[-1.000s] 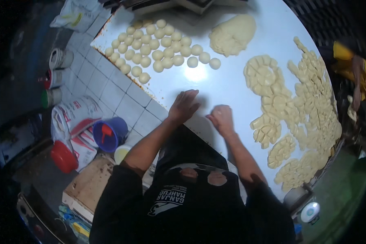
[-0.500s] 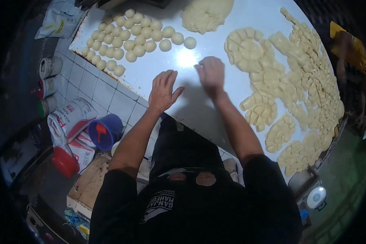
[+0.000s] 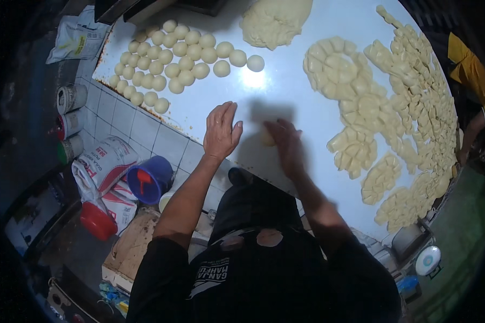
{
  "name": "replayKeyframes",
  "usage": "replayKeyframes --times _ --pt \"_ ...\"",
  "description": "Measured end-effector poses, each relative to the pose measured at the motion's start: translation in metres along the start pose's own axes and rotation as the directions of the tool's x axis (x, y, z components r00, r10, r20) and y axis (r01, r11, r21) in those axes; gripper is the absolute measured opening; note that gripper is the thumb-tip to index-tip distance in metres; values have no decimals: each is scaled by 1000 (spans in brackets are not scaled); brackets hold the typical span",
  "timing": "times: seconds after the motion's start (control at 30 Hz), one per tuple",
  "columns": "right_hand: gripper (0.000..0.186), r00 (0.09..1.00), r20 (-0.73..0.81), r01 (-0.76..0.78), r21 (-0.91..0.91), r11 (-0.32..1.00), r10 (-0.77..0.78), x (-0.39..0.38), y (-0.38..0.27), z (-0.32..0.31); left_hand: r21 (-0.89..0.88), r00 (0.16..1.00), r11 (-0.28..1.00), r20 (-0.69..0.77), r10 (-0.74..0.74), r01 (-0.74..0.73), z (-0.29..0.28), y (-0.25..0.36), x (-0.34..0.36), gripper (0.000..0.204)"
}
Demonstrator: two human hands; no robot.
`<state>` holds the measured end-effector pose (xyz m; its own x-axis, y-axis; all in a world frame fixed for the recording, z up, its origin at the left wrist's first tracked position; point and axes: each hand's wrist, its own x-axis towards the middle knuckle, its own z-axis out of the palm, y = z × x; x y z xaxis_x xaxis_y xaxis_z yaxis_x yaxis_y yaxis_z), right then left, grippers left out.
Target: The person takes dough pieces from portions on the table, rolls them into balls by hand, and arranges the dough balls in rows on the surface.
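dough piece [image 3: 268, 139]: on white tabletop [image 3: 302, 102], near its front edge, partly under right fingertips | right hand [image 3: 286, 145]: blurred, curved over it, grip cannot be told | left hand [image 3: 221, 132]: flat, fingers straight, thumb spread, just beside | farther: dough balls [image 3: 172, 70] left, dough mass [image 3: 277, 22] beyond, cut dough segments [image 3: 366, 110] right

A smooth white tabletop [image 3: 285, 81] with a rust-stained edge is bearing a cluster of small, round, pale-yellow dough balls [image 3: 186, 63]; a large, rounded, cream-coloured dough lump [image 3: 275, 24] is lying to their right, and flattened, yellowish, cut dough pieces [image 3: 369, 109] are crowding the right side.
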<state>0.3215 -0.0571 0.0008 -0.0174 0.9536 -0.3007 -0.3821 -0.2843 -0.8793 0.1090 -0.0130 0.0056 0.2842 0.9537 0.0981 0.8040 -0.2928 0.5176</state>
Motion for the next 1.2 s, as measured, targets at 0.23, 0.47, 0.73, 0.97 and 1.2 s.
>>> replayKeyframes --times 0.23,0.47,0.73,0.97,1.2 --pt "40 973 206 207 -596 775 -102 15 -6 22 -79 998 996 -46 46 -50 -6 -6 9 53" --pt "50 971 52 157 -874 459 -233 -67 -34 5 -163 999 986 4 44 -42 -6 -12 10 50" --pt "38 898 -316 -39 -751 659 -307 78 -124 63 -233 989 961 -16 150 -149 -14 -14 17 54" --pt "32 818 -22 140 -962 236 -575 21 -113 42 -165 985 972 15 173 -168 2 -24 3 50" --pt "39 842 -348 -235 -924 300 -412 -166 -73 -84 -86 967 964 14 255 -253 -20 27 22 37"
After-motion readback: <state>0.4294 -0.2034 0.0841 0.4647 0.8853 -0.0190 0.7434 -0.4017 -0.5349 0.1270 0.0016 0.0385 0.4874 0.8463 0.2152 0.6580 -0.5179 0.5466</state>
